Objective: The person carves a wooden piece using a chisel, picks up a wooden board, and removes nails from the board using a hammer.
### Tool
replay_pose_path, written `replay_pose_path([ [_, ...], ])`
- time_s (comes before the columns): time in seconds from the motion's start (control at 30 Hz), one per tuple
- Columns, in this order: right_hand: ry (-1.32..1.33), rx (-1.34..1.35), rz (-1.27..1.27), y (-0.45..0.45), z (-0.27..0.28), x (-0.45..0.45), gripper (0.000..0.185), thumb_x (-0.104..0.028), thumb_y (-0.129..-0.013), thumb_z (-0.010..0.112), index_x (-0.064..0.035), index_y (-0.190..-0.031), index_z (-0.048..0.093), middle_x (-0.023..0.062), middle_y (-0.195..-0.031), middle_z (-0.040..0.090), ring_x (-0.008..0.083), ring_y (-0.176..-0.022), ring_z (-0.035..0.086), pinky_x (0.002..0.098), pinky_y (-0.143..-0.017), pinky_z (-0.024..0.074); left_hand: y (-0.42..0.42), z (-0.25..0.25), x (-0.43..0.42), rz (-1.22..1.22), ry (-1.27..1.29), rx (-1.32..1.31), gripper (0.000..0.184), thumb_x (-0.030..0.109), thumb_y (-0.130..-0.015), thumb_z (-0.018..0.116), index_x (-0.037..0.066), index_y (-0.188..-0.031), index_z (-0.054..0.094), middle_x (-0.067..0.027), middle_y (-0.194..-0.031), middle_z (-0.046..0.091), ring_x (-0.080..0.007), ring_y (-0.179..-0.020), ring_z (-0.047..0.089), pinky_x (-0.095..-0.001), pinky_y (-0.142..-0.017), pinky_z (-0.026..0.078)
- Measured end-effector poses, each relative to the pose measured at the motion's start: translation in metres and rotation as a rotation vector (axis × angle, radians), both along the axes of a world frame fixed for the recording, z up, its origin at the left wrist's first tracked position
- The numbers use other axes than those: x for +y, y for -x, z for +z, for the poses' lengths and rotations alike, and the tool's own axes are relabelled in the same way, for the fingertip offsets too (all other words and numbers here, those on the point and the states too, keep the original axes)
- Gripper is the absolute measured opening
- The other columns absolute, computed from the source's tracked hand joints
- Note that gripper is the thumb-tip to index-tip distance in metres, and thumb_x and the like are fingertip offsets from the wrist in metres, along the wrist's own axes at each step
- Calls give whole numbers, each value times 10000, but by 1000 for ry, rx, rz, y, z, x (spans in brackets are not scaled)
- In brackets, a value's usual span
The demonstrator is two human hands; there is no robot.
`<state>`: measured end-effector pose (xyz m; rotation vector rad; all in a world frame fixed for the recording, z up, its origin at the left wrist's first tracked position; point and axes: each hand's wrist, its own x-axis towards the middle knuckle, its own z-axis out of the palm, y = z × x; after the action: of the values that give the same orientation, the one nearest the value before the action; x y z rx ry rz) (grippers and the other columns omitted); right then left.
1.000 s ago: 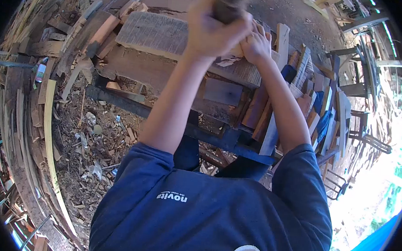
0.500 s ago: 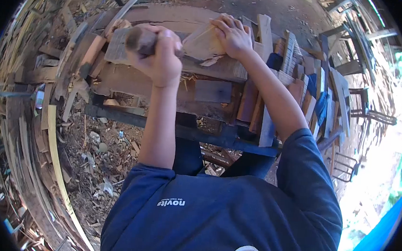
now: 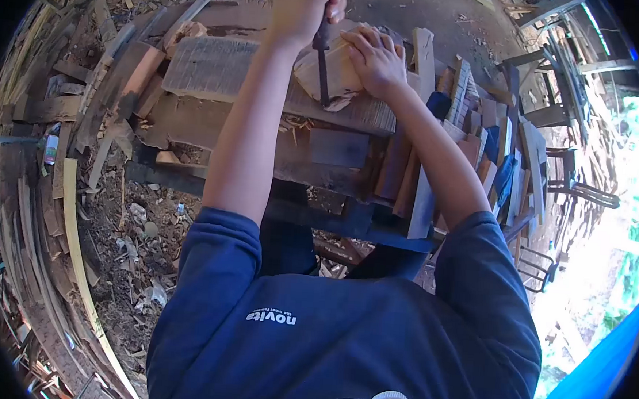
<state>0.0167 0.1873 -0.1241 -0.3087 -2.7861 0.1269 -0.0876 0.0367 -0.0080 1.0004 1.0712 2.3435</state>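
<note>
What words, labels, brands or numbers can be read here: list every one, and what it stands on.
"novita": on the shirt.
Tagline by it: too small to read surely.
Container at far left: any lettering is too small to read.
No other text is legible.

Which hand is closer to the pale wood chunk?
Right. The right hand rests on the pale wood chunk; the left hand grips a dark-bladed tool, apart from the chunk.

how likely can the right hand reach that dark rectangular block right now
Probably yes, if the right hand lifts off the pale wood piece: the dark rectangular block lies closer in, its top uncovered.
</note>
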Motion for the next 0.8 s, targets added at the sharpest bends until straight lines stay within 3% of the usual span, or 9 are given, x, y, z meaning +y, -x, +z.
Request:
replay_pose_path([
  [0.37,-18,22,4,-4,2,2,388,-411,-953,399,-288,-1303,514,8,-1386,463,239,-1301,394,440,-1038,288,-11,11,23,-371,34,-11,152,51,-827,560,64,-703,473,-8,-507,436,-78,-401,417,-241,-413,373],
  [0.43,5,23,4,-3,-2,3,384,-413,-961,391,-324,-1315,510,-2,-1404,450,221,-1323,374,444,-1053,271,-10,7,19,-199,141,-35,54,33,-850,568,5,-859,522,-91,-699,560,-187,-581,577,-296,-522,469],
  [0.47,27,22,10,-3,-3,4,383,-416,-969,383,-360,-1328,505,-12,-1421,438,204,-1345,354,447,-1068,255,-12,6,15,-206,144,-25,54,33,-850,568,5,-859,522,-91,-699,560,-187,-581,577,-296,-522,469],
  [0.53,47,45,-10,-3,-4,5,377,-421,-971,380,-355,-1311,529,-5,-1419,450,202,-1346,357,448,-1078,244,-18,9,4,354,209,142,129,86,-814,632,60,-735,534,-32,-542,528,-115,-452,508,-274,-452,420],
  [0.57,67,58,-20,-4,-5,3,373,-426,-973,377,-350,-1293,552,2,-1416,462,200,-1347,361,450,-1087,232,-19,13,-4,344,214,162,129,86,-814,632,60,-735,534,-32,-542,528,-115,-452,508,-274,-452,420],
  [0.63,88,80,-41,-10,-4,-2,372,-432,-972,383,-331,-1274,575,10,-1414,470,209,-1352,360,458,-1102,213,-28,28,-23,598,963,432,219,179,-783,692,16,-888,590,-105,-670,643,-160,-544,620,-310,-516,495],
  [0.67,101,82,-48,-11,-2,-5,374,-439,-971,389,-313,-1254,598,18,-1412,479,219,-1357,360,466,-1117,193,-32,35,-28,438,1290,460,421,330,-736,756,5,-977,639,-129,-742,685,-176,-613,671,-326,-591,528],
  [0.73,203,55,-41,-20,8,-8,381,-454,-953,428,-285,-1244,608,37,-1418,473,236,-1360,361,481,-1128,171,-51,23,-33,307,1365,616,408,373,-748,757,11,-893,637,-102,-652,645,-165,-527,626,-300,-522,495],
  [0.8,311,35,-35,-31,12,-24,396,-468,-936,467,-256,-1234,617,55,-1424,467,253,-1363,361,496,-1139,149,-53,-9,-40,236,1486,622,429,376,-748,762,1,-922,648,-134,-731,673,-199,-597,664,-332,-603,520],
])
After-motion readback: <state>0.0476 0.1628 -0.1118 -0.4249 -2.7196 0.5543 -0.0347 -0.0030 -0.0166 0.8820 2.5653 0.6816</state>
